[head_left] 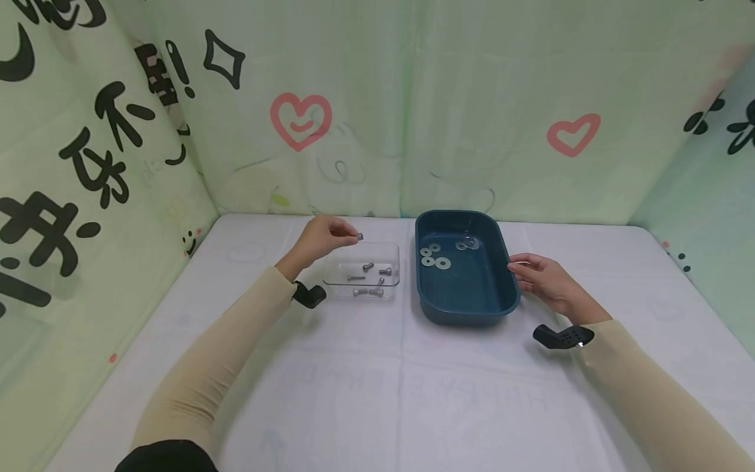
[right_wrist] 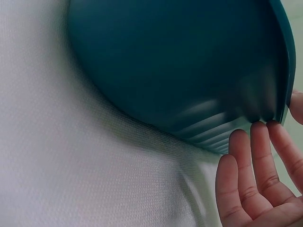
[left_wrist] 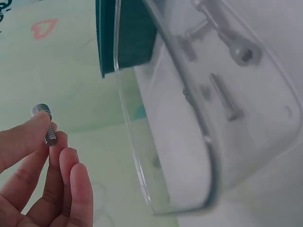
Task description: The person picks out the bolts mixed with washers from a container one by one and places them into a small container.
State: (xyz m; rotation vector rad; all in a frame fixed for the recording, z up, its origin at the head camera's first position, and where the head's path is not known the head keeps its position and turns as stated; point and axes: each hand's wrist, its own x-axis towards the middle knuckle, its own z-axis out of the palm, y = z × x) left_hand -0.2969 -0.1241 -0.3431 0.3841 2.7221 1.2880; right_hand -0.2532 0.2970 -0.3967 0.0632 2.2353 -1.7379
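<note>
My left hand pinches a short silver screw between thumb and fingers; its round head points up in the left wrist view. That hand is just above the far left side of a clear plastic box, where several other screws lie scattered. At the right stands a dark teal bin, with several pale flat washers on its floor. My right hand rests against the bin's right side, the extended fingers on the outer wall and the thumb by the rim.
A white cloth covers the table beneath both containers. Behind the table's far edge hangs a pale green curtain with printed hearts, and a similar one with black lettering runs along the left side.
</note>
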